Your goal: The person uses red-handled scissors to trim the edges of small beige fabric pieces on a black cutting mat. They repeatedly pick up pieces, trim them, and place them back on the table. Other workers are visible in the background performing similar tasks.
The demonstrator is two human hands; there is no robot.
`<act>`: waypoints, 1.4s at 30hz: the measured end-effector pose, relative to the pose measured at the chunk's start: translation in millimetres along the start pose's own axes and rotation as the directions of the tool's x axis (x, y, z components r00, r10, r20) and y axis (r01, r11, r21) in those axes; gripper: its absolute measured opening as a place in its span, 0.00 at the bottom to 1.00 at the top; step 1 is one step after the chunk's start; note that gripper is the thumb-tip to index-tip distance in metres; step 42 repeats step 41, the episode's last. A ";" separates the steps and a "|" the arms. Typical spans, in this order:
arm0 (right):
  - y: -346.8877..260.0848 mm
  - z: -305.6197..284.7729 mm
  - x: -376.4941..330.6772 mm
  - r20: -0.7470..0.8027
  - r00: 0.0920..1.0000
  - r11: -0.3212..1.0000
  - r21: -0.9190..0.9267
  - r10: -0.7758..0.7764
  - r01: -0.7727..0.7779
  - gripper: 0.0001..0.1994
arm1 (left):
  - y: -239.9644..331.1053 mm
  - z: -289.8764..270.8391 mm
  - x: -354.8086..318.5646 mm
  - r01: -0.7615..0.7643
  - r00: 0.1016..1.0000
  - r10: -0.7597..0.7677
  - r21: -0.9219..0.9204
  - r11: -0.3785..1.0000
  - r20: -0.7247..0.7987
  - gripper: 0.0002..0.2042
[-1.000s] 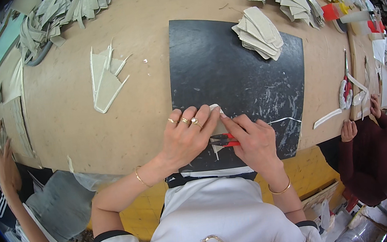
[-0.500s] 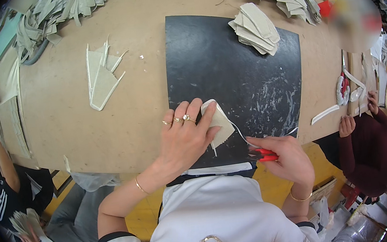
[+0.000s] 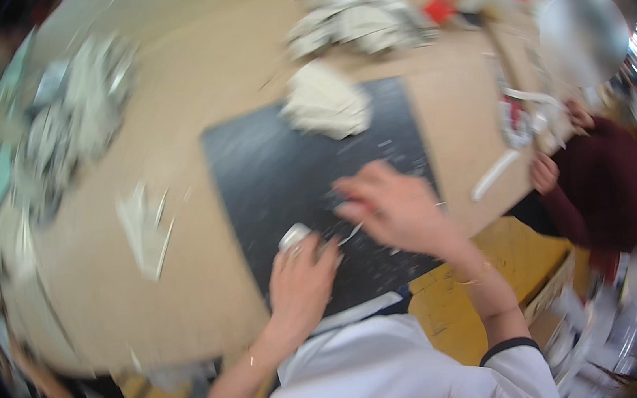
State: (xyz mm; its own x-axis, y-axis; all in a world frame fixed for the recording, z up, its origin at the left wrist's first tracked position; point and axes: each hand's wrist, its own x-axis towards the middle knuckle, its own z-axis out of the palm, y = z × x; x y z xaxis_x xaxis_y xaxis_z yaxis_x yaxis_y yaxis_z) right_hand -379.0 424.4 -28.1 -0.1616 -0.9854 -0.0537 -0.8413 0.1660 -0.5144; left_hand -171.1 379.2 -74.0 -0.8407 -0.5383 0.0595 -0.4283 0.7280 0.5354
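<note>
My left hand [image 3: 302,279] is closed over a small beige piece with a white edge [image 3: 294,236], near the left front of a black mat [image 3: 247,168]. Its fingers cover most of that piece. A thin white strip [image 3: 351,234] runs from beside these fingers toward my right hand [image 3: 397,207]. Closed and raised over the middle of the mat, my right hand grips a small red-handled tool [image 3: 360,199]; blur hides its tip. On the mat's far edge lies a stack of beige pieces [image 3: 326,101].
White-edged pieces [image 3: 141,230] lie on the tan table [image 3: 195,294] at left. Beige bundles sit at far left [image 3: 78,117] and at the back [image 3: 360,19]. On the right are a white strip [image 3: 494,175], red-handled scissors [image 3: 514,123] and a co-worker's hands [image 3: 544,171].
My right hand has moved up and away from my body with the red-handled tool. My left fingers are more curled over the piece. The whole view has swung and blurred.
</note>
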 end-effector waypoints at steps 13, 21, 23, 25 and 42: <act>21.6 21.6 25.9 0.119 0.974 0.970 0.174 -0.193 0.171 0.16 | -8.9 -2.5 1.0 -0.049 0.998 0.053 -0.092 0.995 0.038 0.05; 20.3 15.8 19.5 0.040 0.984 0.969 0.184 -0.175 0.165 0.17 | -16.6 13.9 1.3 -0.138 0.984 0.135 -0.015 0.990 -0.118 0.05; 16.4 13.3 17.5 0.031 0.986 0.980 0.121 -0.163 0.158 0.17 | -13.6 10.2 -4.3 -0.137 0.980 0.128 -0.051 0.989 -0.152 0.07; 17.8 12.8 17.1 0.111 0.986 0.992 0.023 -0.122 0.120 0.17 | -9.5 6.8 -12.3 -0.156 0.968 0.138 -0.069 0.985 -0.211 0.10; 15.9 11.4 0.0 0.186 0.918 0.931 -0.035 -0.350 0.363 0.15 | 0.4 13.1 -22.1 -0.002 0.929 -0.103 -0.283 0.959 -0.356 0.13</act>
